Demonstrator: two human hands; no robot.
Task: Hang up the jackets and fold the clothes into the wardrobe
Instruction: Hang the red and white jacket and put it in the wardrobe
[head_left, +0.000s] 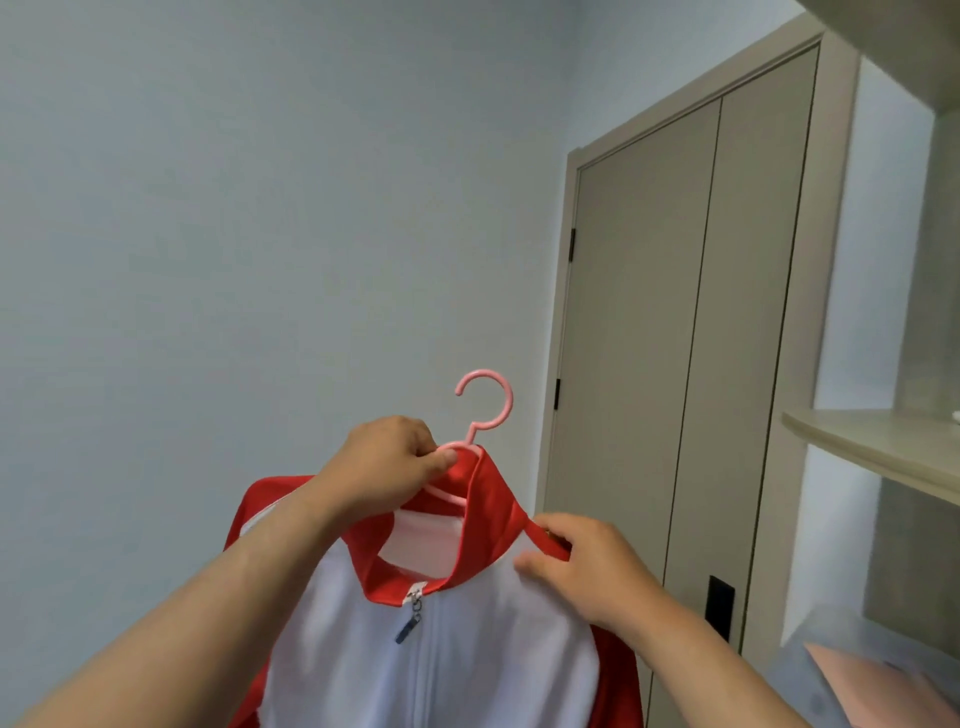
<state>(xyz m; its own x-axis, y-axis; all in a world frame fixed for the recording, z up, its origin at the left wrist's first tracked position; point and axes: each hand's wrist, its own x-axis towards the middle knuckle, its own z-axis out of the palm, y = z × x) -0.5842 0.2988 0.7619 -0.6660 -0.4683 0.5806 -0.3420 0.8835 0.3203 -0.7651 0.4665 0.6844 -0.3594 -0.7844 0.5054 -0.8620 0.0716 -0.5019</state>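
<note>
A white jacket (457, 644) with a red collar, red shoulders and a zipped front hangs on a pink plastic hanger (485, 400) in front of me. My left hand (387, 467) grips the hanger just below its hook, at the top of the collar. My right hand (582, 566) pinches the red fabric of the jacket's right shoulder. The hanger's hook points up, free of any rail. The jacket's lower part runs out of view at the bottom.
A beige door (685, 338) stands closed behind the jacket, in a pale blue wall. At the right, light wooden shelves (872, 447) jut out, with something pink (878, 686) lying low at the corner.
</note>
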